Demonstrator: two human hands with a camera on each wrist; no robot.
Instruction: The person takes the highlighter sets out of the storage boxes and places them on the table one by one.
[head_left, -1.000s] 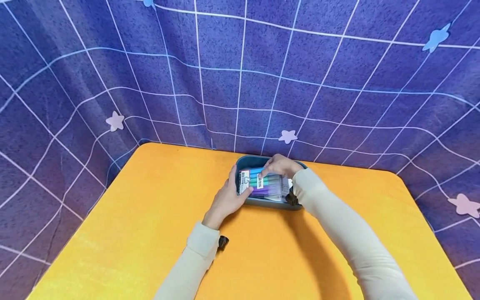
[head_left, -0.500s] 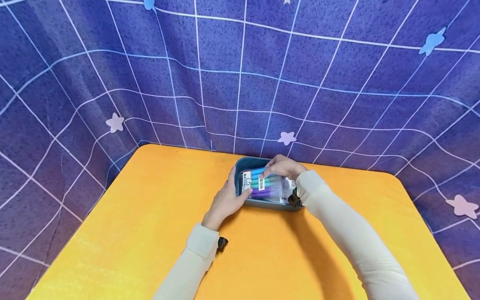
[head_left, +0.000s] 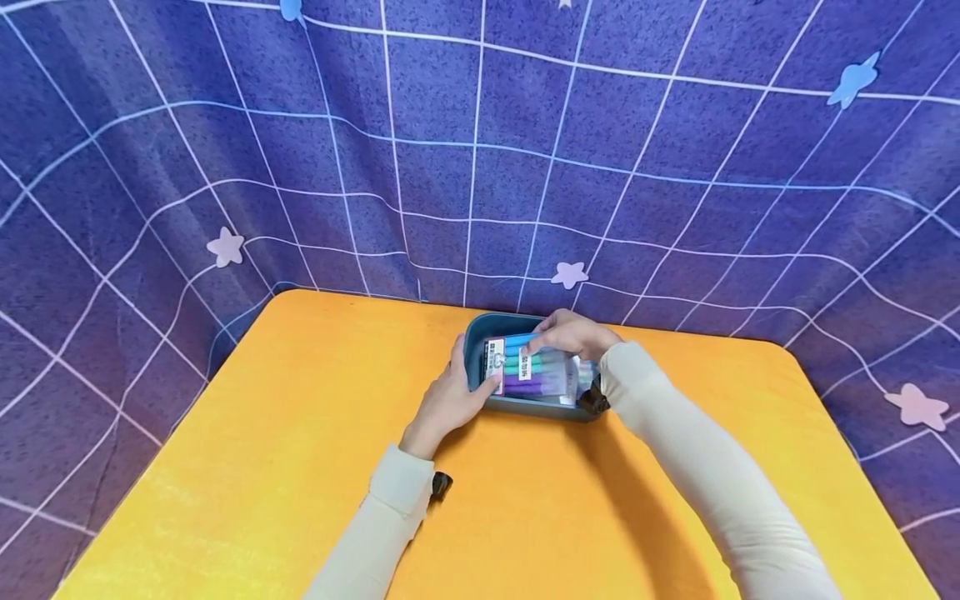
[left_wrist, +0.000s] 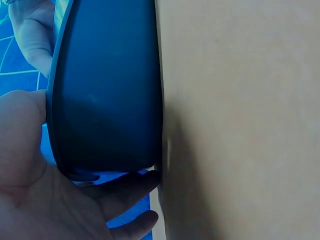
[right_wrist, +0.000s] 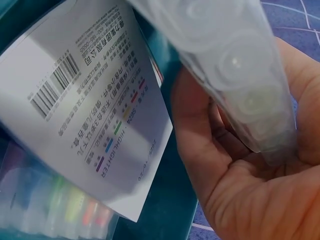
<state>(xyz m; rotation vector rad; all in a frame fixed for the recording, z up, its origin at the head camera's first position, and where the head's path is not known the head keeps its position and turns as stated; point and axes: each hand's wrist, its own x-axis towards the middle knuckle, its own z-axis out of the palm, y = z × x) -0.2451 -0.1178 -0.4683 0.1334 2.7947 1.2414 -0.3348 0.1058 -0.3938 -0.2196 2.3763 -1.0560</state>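
Observation:
My left hand [head_left: 453, 387] holds the left end of a dark teal plastic bin [head_left: 532, 407]. In the left wrist view, the thumb lies at the rim of the bin [left_wrist: 105, 90] and the fingers reach round its end. My right hand [head_left: 573, 332] pinches a clear pack of coloured pens [head_left: 528, 388], blue, green and purple, at its far edge. The pack lies tilted over the bin's opening. Seen from the right wrist, round pen ends show through the held pack [right_wrist: 235, 60]. Beneath it a white printed card [right_wrist: 90, 100] marked HIGHLIGHTER rests in the bin.
Another clear pack with coloured pens [right_wrist: 60, 210] lies beside the card inside the bin. The bin stands at the back of a yellow-covered table [head_left: 300, 400]. Right behind it hangs a blue-purple curtain [head_left: 420, 167] with grid lines and stars.
The pen pack and my right hand have shifted slightly right within the bin, and more of the bin's left interior shows. My left hand keeps its hold at the end.

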